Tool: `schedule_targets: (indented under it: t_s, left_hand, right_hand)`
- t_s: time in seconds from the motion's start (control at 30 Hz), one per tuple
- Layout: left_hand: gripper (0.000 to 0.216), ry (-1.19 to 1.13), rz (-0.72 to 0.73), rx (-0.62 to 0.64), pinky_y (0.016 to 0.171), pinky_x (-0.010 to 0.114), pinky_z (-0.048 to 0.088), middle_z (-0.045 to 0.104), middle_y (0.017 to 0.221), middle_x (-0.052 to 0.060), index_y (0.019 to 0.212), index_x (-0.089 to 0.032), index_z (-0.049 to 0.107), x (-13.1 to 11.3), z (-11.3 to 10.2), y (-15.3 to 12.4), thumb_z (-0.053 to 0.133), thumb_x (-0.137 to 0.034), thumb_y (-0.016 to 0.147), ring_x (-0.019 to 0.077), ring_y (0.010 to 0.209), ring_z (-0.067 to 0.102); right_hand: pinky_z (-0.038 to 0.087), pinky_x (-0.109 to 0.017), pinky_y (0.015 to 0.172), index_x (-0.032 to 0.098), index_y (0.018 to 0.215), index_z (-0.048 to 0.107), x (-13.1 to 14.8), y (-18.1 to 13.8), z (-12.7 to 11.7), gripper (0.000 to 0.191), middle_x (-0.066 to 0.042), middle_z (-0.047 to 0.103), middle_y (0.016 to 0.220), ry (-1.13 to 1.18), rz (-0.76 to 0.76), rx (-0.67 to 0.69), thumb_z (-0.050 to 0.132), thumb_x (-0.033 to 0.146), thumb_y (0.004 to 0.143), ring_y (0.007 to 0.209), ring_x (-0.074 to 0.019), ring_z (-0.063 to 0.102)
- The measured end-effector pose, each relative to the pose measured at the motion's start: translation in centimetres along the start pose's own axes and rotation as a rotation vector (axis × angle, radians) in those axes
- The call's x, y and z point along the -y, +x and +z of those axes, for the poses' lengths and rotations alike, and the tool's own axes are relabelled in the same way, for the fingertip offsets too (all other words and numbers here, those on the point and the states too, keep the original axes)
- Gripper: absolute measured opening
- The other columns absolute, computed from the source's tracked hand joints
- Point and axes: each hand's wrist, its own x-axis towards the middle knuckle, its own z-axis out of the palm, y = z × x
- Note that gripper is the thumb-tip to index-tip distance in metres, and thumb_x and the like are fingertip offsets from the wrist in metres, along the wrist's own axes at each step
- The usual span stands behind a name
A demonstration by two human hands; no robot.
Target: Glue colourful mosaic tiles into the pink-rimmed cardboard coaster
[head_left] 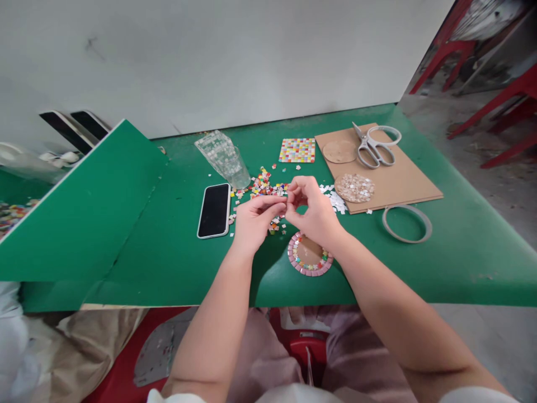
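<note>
My left hand (255, 221) and my right hand (309, 208) meet fingertip to fingertip above the green table. Both are pinched closed; whatever sits between the fingertips is too small to make out. Just below my right hand lies a round brown disc (310, 252), ringed with pink tiles and an inner ring of small colourful pieces. Behind and under my hands spreads a heap of colourful mosaic tiles (262, 182). White tiles (337, 200) lie to the right of my right hand, partly hidden by it.
A phone (213, 211) and a clear cup (235, 165) stand left. At right are brown boards (403, 173) bearing scissors (371, 148) and a tile-covered disc (354, 188), plus a tape roll (406, 224). A tile sheet (297, 150) lies behind; a green panel (92, 196) rises left.
</note>
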Motion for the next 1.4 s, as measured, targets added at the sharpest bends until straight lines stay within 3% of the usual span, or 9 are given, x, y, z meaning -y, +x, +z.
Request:
schedule_targets:
  t_s: [0.53, 0.77, 0.97, 1.23, 1.4]
  left_hand:
    - [0.01, 0.005, -0.017, 0.014, 0.066, 0.027, 0.055, 0.072, 0.068, 0.001, 0.073, -0.019, 0.074, -0.16, 0.0, 0.02, 0.074, -0.018, 0.063, 0.0139, 0.063, 0.067]
    - [0.013, -0.181, -0.083, -0.02, 0.063, 0.024, 0.056, 0.073, 0.071, 0.001, 0.077, -0.018, 0.071, 0.38, -0.08, 0.16, 0.075, -0.022, 0.065, 0.0142, 0.066, 0.069]
    - [0.019, -0.184, -0.11, -0.039, 0.066, 0.025, 0.057, 0.073, 0.077, 0.002, 0.079, -0.019, 0.069, 0.55, -0.34, 0.34, 0.077, -0.025, 0.063, 0.0149, 0.07, 0.07]
    - [0.02, -0.199, -0.084, -0.023, 0.067, 0.025, 0.057, 0.073, 0.074, 0.001, 0.079, -0.018, 0.07, 0.54, -0.32, 0.31, 0.078, -0.021, 0.06, 0.0139, 0.069, 0.069]
    - [0.019, -0.149, -0.069, -0.045, 0.064, 0.026, 0.057, 0.073, 0.069, 0.001, 0.076, -0.017, 0.07, 0.58, -0.14, 0.24, 0.078, -0.023, 0.059, 0.0142, 0.064, 0.069]
  right_hand:
    - [0.048, -0.024, 0.062, 0.023, 0.095, 0.039, 0.14, 0.03, -0.18, 0.031, 0.006, 0.047, 0.068, 0.003, 0.021, 0.012, 0.047, 0.006, 0.071, 0.064, -0.0086, 0.053]
    - [0.051, -0.023, 0.064, 0.023, 0.101, 0.044, -0.04, 0.15, -0.54, 0.031, 0.002, 0.054, 0.083, 0.113, -0.014, -0.08, 0.052, 0.01, 0.075, 0.075, -0.0096, 0.057]
    - [0.052, -0.029, 0.069, 0.021, 0.088, 0.061, -0.28, 0.25, -0.56, 0.011, -0.004, 0.065, 0.086, -0.106, -0.147, -0.073, 0.054, 0.016, 0.081, 0.08, -0.0145, 0.06]
    - [0.051, -0.03, 0.07, 0.021, 0.087, 0.067, -0.72, 0.03, -0.14, 0.015, -0.005, 0.068, 0.085, -0.249, -0.237, -0.156, 0.054, 0.016, 0.082, 0.081, -0.0159, 0.062]
    - [0.05, -0.031, 0.07, 0.021, 0.083, 0.066, -0.75, 0.08, -0.28, 0.014, -0.005, 0.067, 0.082, -0.241, -0.242, -0.112, 0.053, 0.016, 0.083, 0.08, -0.0164, 0.061]
